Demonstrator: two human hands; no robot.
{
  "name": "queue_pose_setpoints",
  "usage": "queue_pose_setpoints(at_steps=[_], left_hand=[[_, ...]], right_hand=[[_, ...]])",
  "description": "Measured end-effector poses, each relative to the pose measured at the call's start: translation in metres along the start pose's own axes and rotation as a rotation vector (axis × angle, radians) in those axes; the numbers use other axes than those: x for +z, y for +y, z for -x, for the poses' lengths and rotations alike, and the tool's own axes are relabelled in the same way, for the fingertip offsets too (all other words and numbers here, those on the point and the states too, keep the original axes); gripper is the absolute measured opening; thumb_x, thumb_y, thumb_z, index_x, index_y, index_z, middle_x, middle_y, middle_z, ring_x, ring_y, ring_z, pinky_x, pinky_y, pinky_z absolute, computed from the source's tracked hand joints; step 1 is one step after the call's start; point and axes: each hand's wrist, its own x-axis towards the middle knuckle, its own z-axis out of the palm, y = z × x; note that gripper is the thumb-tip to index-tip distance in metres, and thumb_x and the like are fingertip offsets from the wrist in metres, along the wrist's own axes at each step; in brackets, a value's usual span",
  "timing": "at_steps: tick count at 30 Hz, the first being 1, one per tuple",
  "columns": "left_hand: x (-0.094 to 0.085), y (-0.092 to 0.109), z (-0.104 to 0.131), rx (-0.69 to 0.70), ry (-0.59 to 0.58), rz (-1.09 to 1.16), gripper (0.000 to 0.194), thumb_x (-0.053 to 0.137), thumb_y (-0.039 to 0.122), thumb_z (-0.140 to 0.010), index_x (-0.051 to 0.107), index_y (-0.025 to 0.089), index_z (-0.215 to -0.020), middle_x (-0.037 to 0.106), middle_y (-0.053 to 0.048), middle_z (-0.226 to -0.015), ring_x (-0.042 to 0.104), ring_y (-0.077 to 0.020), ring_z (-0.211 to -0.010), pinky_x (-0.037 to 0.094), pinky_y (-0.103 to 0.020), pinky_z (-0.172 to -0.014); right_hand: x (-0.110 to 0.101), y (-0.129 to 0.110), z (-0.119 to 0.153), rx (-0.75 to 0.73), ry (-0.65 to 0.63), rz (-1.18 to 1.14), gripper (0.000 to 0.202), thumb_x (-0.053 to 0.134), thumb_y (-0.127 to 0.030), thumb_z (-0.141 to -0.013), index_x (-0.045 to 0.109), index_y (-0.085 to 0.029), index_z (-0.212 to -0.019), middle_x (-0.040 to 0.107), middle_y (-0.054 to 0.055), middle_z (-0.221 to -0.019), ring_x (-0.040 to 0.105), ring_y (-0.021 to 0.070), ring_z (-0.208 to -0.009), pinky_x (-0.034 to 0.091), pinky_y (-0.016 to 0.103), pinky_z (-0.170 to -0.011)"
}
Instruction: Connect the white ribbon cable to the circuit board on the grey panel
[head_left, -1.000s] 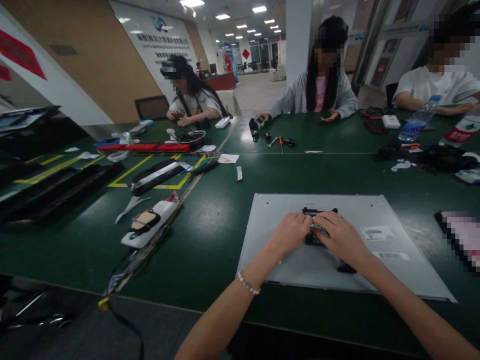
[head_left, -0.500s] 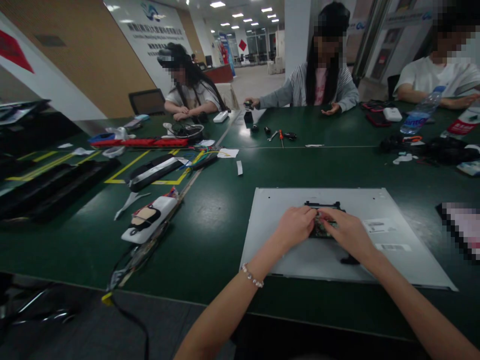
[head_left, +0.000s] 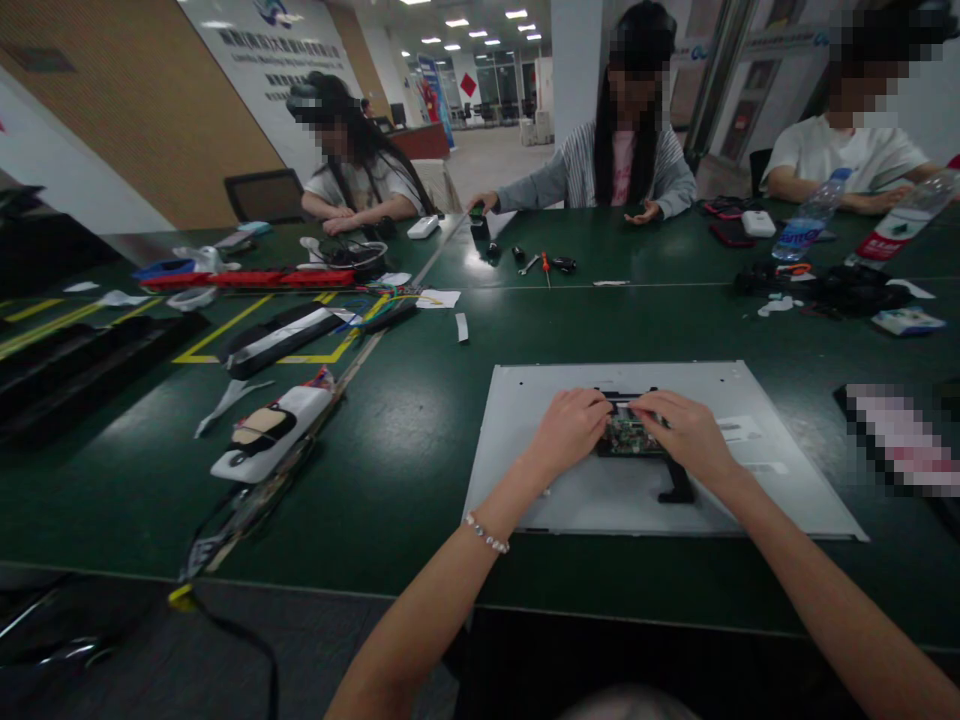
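A flat grey-white panel (head_left: 570, 505) lies on the green table in front of me. On it sits a green circuit board (head_left: 631, 437) in a black frame, with a black bracket (head_left: 677, 482) sticking out toward me. My left hand (head_left: 576, 425) is at the board's upper left edge, fingers pressed together. Across from it my right hand (head_left: 679, 425) has its thumb and fingers pinched at the upper right edge. Whatever small part lies between the fingertips of either hand is too small to make out.
Beyond the panel lie an orange screwdriver (head_left: 546, 265) and small black parts. A white device with cables (head_left: 274, 430) is at left, a phone (head_left: 896, 440) at right. Bottles (head_left: 814, 215) stand at the back right. Three people sit opposite; one person's hand holds a small black object (head_left: 478, 222).
The view has shifted, so most things appear further left. My hands have moved toward the board's far edge, uncovering more of the board and bracket. A person's hand opposite has lowered a small object.
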Motion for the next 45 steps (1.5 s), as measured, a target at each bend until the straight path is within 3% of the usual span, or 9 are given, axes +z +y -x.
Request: queue_pose_setpoints(at_steps=[5, 9, 19, 27, 31, 35, 39, 42, 45], left_hand=[[-0.007, -0.002, -0.001, -0.013, -0.063, -0.137, 0.021, 0.047, 0.018, -0.097, 0.067, 0.016, -0.102, 0.068, -0.008, -0.104, 0.061, -0.0217, -0.097, 0.042, -0.036, -0.080], [-0.008, -0.001, -0.001, 0.014, -0.088, -0.187, 0.019, 0.048, 0.015, -0.095, 0.066, 0.016, -0.099, 0.068, -0.007, -0.103, 0.060, -0.0209, -0.095, 0.040, -0.035, -0.080], [-0.007, 0.002, -0.002, 0.035, -0.074, -0.213, 0.017, 0.049, 0.016, -0.095, 0.066, 0.016, -0.098, 0.068, -0.007, -0.105, 0.060, -0.0202, -0.097, 0.040, -0.034, -0.081], [-0.004, 0.004, -0.002, 0.090, -0.054, -0.221, 0.020, 0.048, 0.015, -0.094, 0.068, 0.015, -0.099, 0.068, -0.008, -0.105, 0.062, -0.0202, -0.096, 0.042, -0.034, -0.085], [-0.011, -0.001, -0.002, 0.022, -0.035, -0.203, 0.021, 0.048, 0.016, -0.094, 0.068, 0.015, -0.099, 0.069, -0.009, -0.105, 0.063, -0.0205, -0.096, 0.045, -0.035, -0.086], [-0.030, -0.030, -0.007, -0.183, 0.076, -0.084, 0.024, 0.050, 0.021, -0.094, 0.065, 0.015, -0.112, 0.068, -0.008, -0.110, 0.064, -0.0194, -0.098, 0.049, -0.032, -0.088], [-0.044, -0.091, -0.007, -0.378, 0.175, -0.080, 0.024, 0.048, 0.016, -0.091, 0.067, 0.015, -0.106, 0.067, -0.009, -0.112, 0.061, -0.0205, -0.106, 0.047, -0.034, -0.098], [-0.042, -0.140, 0.005, -0.563, 0.232, -0.154, 0.028, 0.047, 0.010, -0.088, 0.067, 0.015, -0.107, 0.060, -0.011, -0.129, 0.055, -0.0236, -0.117, 0.044, -0.039, -0.103], [-0.033, -0.177, 0.024, -0.697, 0.210, -0.209, 0.027, 0.051, 0.009, -0.085, 0.067, 0.014, -0.107, 0.048, -0.012, -0.144, 0.043, -0.0280, -0.130, 0.040, -0.043, -0.107]], right_hand=[[0.000, 0.034, -0.001, 0.136, 0.039, 0.137, 0.023, 0.050, -0.024, -0.094, 0.071, -0.017, -0.098, 0.074, 0.011, -0.102, 0.068, 0.0277, -0.097, 0.053, 0.044, -0.089], [0.007, 0.051, -0.003, 0.138, -0.049, 0.170, 0.023, 0.049, -0.021, -0.092, 0.071, -0.017, -0.097, 0.074, 0.012, -0.104, 0.067, 0.0280, -0.102, 0.050, 0.044, -0.095], [0.013, 0.046, -0.015, 0.128, -0.179, 0.262, 0.020, 0.052, -0.014, -0.088, 0.070, -0.016, -0.096, 0.074, 0.011, -0.097, 0.067, 0.0266, -0.094, 0.050, 0.039, -0.089], [0.020, 0.054, -0.012, 0.111, -0.150, 0.163, 0.023, 0.051, -0.018, -0.090, 0.073, -0.019, -0.096, 0.075, 0.010, -0.100, 0.068, 0.0256, -0.095, 0.052, 0.040, -0.088], [0.023, 0.057, -0.009, 0.106, -0.114, 0.099, 0.023, 0.051, -0.019, -0.090, 0.073, -0.020, -0.094, 0.075, 0.010, -0.099, 0.068, 0.0254, -0.094, 0.052, 0.041, -0.088], [0.027, 0.062, -0.004, 0.134, -0.054, 0.000, 0.022, 0.053, -0.022, -0.088, 0.073, -0.020, -0.095, 0.074, 0.010, -0.100, 0.068, 0.0261, -0.095, 0.052, 0.044, -0.089], [0.029, 0.065, 0.000, 0.174, -0.007, -0.072, 0.022, 0.056, -0.026, -0.087, 0.073, -0.020, -0.100, 0.074, 0.010, -0.102, 0.068, 0.0261, -0.096, 0.051, 0.045, -0.090], [0.030, 0.065, 0.001, 0.210, 0.026, -0.112, 0.025, 0.058, -0.028, -0.085, 0.071, -0.019, -0.104, 0.074, 0.010, -0.104, 0.068, 0.0263, -0.098, 0.051, 0.045, -0.091], [0.031, 0.065, 0.001, 0.270, 0.060, -0.177, 0.029, 0.059, -0.027, -0.083, 0.070, -0.019, -0.109, 0.074, 0.010, -0.106, 0.068, 0.0261, -0.099, 0.051, 0.046, -0.092]])
